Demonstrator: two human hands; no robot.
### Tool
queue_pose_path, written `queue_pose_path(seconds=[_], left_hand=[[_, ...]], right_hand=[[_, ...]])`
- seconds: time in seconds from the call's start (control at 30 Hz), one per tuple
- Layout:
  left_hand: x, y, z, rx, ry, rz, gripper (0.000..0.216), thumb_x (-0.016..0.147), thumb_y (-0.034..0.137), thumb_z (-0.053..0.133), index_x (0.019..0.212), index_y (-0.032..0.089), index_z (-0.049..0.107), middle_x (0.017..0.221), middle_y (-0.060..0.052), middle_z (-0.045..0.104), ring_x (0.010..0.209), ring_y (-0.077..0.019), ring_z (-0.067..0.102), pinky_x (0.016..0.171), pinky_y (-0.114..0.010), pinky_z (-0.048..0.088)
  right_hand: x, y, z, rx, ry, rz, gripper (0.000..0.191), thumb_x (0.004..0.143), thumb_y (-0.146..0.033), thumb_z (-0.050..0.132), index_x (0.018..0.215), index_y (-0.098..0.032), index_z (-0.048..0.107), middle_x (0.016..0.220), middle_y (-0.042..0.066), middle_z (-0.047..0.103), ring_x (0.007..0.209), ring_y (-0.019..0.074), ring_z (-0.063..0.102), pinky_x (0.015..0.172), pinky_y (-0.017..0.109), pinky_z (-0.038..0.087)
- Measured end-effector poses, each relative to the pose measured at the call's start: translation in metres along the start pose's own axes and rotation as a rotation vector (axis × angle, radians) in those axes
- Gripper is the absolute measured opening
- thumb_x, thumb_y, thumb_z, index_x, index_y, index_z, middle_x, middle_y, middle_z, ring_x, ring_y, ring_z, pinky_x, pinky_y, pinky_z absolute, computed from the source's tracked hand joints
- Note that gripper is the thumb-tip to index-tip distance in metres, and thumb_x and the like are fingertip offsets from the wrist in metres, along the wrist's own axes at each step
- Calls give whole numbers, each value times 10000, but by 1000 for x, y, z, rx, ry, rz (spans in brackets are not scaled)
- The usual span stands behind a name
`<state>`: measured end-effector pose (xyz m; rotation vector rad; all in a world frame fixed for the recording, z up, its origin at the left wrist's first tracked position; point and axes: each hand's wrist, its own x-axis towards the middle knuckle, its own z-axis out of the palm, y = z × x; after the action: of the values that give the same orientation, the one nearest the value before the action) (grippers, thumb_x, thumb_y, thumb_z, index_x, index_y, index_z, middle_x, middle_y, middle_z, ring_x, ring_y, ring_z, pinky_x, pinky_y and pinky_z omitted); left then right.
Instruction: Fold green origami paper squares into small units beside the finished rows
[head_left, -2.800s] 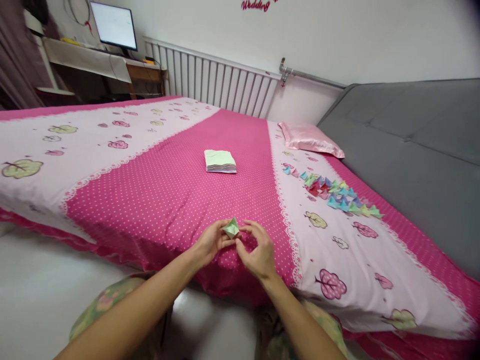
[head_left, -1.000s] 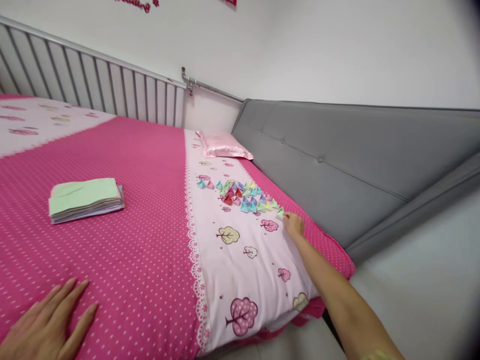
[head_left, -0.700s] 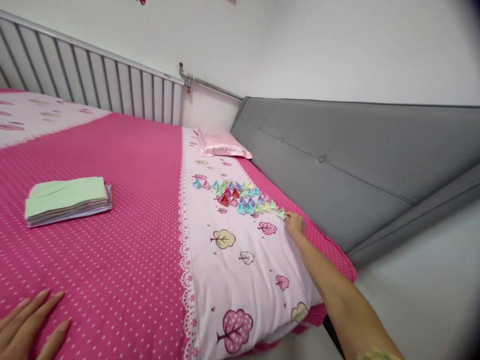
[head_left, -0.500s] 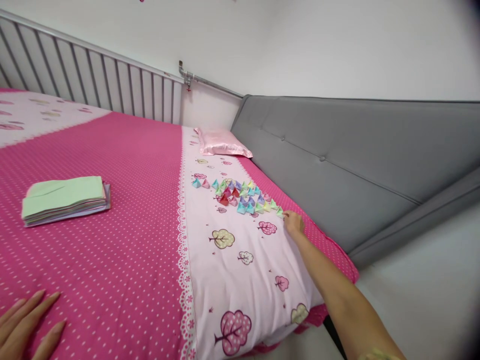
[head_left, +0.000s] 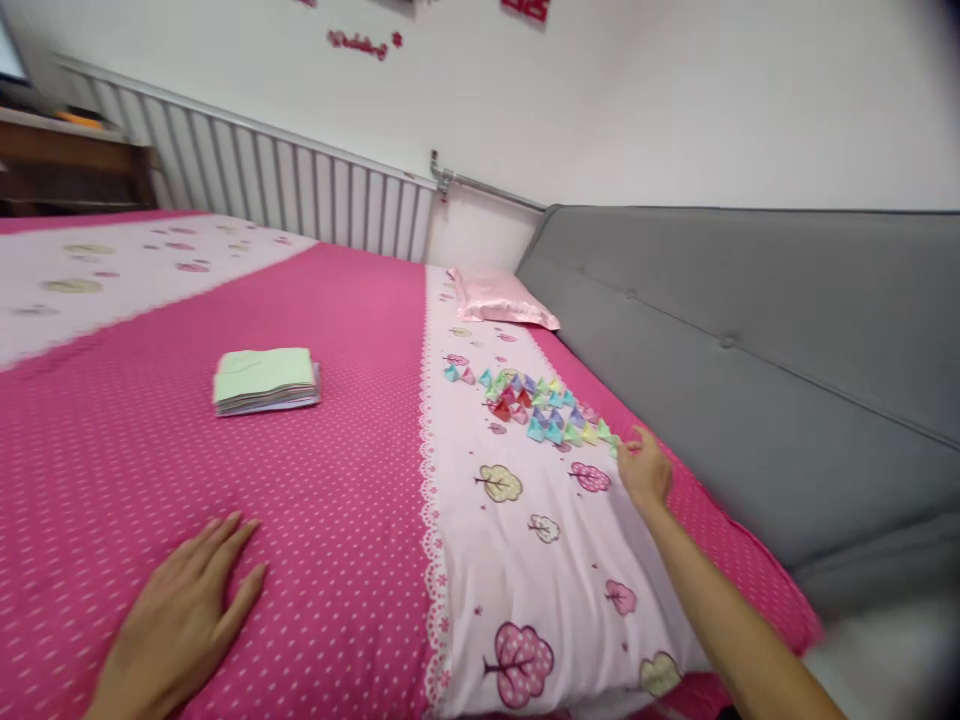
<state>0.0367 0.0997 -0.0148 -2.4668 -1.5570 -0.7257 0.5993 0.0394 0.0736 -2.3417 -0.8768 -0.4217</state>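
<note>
Several small folded paper pieces (head_left: 553, 418) in pastel green, blue, purple, pink, red and yellow form a cluster on the white printed band of the bedspread. At its near right end is a light green folded piece (head_left: 613, 441). My right hand (head_left: 646, 468) is beside that piece, fingers apart, with nothing visible in them. My left hand (head_left: 184, 605) lies flat on the pink dotted part of the bedspread, fingers stretched out. Farther forward of it rests a stack of coloured paper sheets (head_left: 264, 380), pale green on top.
The bedspread (head_left: 352, 480) covers a wide bed. A pink satin pillow (head_left: 501, 297) lies at the far end. Along the right runs a grey padded headboard (head_left: 750, 300). A white radiator (head_left: 300, 185) and a wooden piece of furniture (head_left: 71, 155) stand behind the bed.
The view has swung left, bringing more of my left hand into sight. My right hand's fingers have come apart at the light green piece, which stays on the bed.
</note>
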Motion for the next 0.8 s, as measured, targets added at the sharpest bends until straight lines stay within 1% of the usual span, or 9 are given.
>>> queue_pose_path(seconds=[0.13,0.2,0.27,0.37,0.5,0.57,0.63,0.7,0.8], left_hand=[[-8,6,-11,83,-19,-9,569,764,458,416,1193,90,477,1243,-149,491,1167,-279,417,1007,-439,287],[-12,7,-16,38,-15,-39,522,768,441,436,1186,132,482,1239,-121,500,1155,-266,432,989,-432,316],[-7,8,-24,-40,-3,-70,439,782,415,435,1140,172,512,1233,-95,505,1120,-242,467,951,-396,370],[27,8,-42,-121,73,-151,399,809,402,406,1107,165,523,1216,-103,511,1092,-229,486,919,-367,397],[111,-1,-59,-138,120,-232,383,817,390,390,1065,149,557,1149,-103,557,1063,-235,501,896,-355,402],[154,-13,-55,-83,112,-317,378,819,355,385,1056,121,564,1115,-123,571,1030,-252,517,874,-360,408],[185,-29,-42,-39,84,-430,366,812,322,395,1072,128,564,1109,-116,574,1021,-254,519,874,-356,404],[202,-49,-24,-10,90,-480,364,821,264,360,1089,118,559,1101,-131,572,1021,-259,519,870,-363,404],[209,-82,7,32,80,-535,361,808,187,340,1041,90,598,1066,-174,576,1030,-287,510,866,-395,399]], right_hand=[[-21,-59,3,123,-32,-137,442,713,-300,522,1141,-190,504,837,44,661,700,208,598,661,300,409],[-37,-97,6,294,-52,-226,451,688,-312,543,1118,-176,520,792,37,657,605,181,584,627,290,417],[-55,-137,8,422,-98,-279,444,674,-332,560,1088,-175,537,780,31,651,543,149,559,612,281,426],[-84,-198,13,616,-178,-305,460,677,-352,581,1101,-179,526,792,37,641,566,134,555,612,274,443],[-118,-267,20,938,-306,-283,479,693,-368,580,1114,-151,510,861,75,621,594,124,551,583,269,457],[-131,-291,22,1048,-331,-257,482,687,-363,591,1106,-136,517,857,81,615,614,121,553,622,280,462],[-141,-308,24,1136,-368,-240,483,695,-362,594,1118,-145,511,879,79,610,640,121,555,641,283,463],[-150,-316,28,1189,-387,-222,490,708,-358,590,1146,-163,493,903,76,607,663,120,555,653,280,461],[-157,-314,47,1184,-447,-197,461,713,-351,592,1132,-176,508,923,72,603,671,119,553,651,273,460]])
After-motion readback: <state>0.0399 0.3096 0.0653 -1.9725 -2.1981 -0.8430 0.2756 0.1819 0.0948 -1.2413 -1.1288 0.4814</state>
